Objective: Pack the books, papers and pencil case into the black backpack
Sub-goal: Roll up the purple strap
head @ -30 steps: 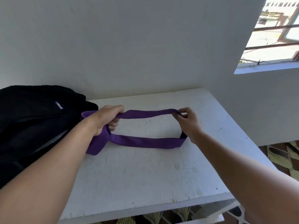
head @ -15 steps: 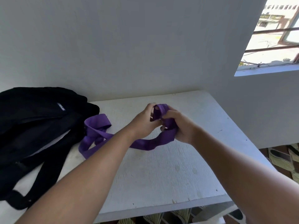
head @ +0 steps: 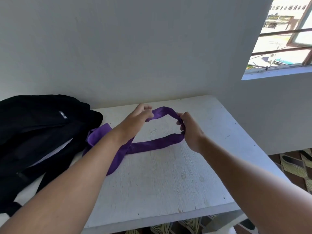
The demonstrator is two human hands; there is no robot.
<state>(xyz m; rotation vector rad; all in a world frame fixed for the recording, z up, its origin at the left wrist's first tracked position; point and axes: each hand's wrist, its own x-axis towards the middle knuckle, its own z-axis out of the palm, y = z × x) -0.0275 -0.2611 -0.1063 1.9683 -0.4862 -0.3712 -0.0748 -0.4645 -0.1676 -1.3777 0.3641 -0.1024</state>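
The black backpack [head: 42, 132] lies on the left end of the white table [head: 168, 183], its opening showing a pale edge of paper inside. A purple webbing strap [head: 152, 146] runs from the backpack's side across the table. My left hand [head: 140, 115] and my right hand [head: 187, 129] each grip the strap, holding a loop of it up between them above the table's middle. One loose end of the strap hangs under my left forearm. No books or pencil case show outside the bag.
A white wall stands right behind the table. A barred window [head: 283, 36] is at the upper right. Patterned floor [head: 297, 166] shows past the table's right and front edges.
My hands were together bunching the strap half a second ago. They have now drawn apart, opening a loop between them.
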